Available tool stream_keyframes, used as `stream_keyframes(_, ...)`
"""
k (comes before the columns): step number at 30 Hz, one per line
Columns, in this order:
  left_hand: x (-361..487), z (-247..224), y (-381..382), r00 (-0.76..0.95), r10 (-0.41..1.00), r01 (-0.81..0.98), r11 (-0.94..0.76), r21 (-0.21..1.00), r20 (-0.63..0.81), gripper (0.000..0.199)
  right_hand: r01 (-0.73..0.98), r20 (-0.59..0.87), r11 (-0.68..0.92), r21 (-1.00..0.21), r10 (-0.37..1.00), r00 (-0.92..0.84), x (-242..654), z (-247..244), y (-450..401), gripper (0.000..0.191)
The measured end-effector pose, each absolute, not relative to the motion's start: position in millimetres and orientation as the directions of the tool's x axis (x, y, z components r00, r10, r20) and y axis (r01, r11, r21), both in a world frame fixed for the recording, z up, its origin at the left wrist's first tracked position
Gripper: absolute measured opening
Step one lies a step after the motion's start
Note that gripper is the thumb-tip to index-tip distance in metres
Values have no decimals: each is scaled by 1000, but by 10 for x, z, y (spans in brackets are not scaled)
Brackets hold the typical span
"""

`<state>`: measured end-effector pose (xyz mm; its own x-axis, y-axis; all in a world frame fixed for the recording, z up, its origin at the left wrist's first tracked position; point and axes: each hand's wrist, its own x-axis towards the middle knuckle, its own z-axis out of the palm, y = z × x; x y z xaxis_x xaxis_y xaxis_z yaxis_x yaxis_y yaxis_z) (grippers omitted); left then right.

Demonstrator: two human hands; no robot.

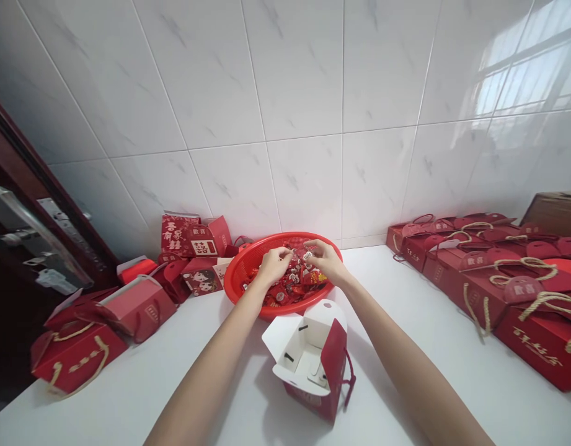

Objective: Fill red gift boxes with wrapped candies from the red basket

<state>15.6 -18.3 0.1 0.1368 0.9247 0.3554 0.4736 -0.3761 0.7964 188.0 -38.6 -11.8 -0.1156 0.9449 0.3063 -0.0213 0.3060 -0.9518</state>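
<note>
Both hands are over a red plastic basket point(233, 286) filled with small red-wrapped packets point(294, 286). My left hand point(276, 265) has its thumb and fingertips pressed together above the packets; what they pinch is too small to make out. On the basket's right side, my right hand point(326, 260) is bent with its fingers curled over the packets, and a small wrapped piece point(307, 255) shows by its fingertips. Between my forearms stands an open red box point(313, 365) with a white inside, its flaps spread and a dark red cord hanging at its right.
Rows of closed red boxes with rope handles point(480, 272) line the right side. More red boxes point(141, 303) are heaped at the left, near a door handle point(15, 210). A brown carton point(552, 214) sits at the far right. Behind the white table point(173, 365) is a tiled wall.
</note>
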Motion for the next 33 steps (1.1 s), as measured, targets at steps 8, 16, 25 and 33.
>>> stream_keyframes(8, 234, -106, -198, 583, 810, 727, -484, 488, -65, 70, -126, 280, 281, -951, 960, 23, 1828, -124, -381, 43)
stream_keyframes(16, 313, -54, -56, 537, 820, 812, -439, 384, -199, 71, -174, 324, 326, -929, 945, 40, 1808, -170, -330, 42)
stream_keyframes(25, 199, -41, 20, 516, 857, 746, -439, 501, -17, 38, -191, 311, 311, -931, 950, 29, 1818, -157, -347, 41)
stream_keyframes(33, 32, 82, 98, 333, 926, 418, -316, 852, 180, 36, -172, 307, 304, -937, 952, 7, 1823, -162, -332, 37)
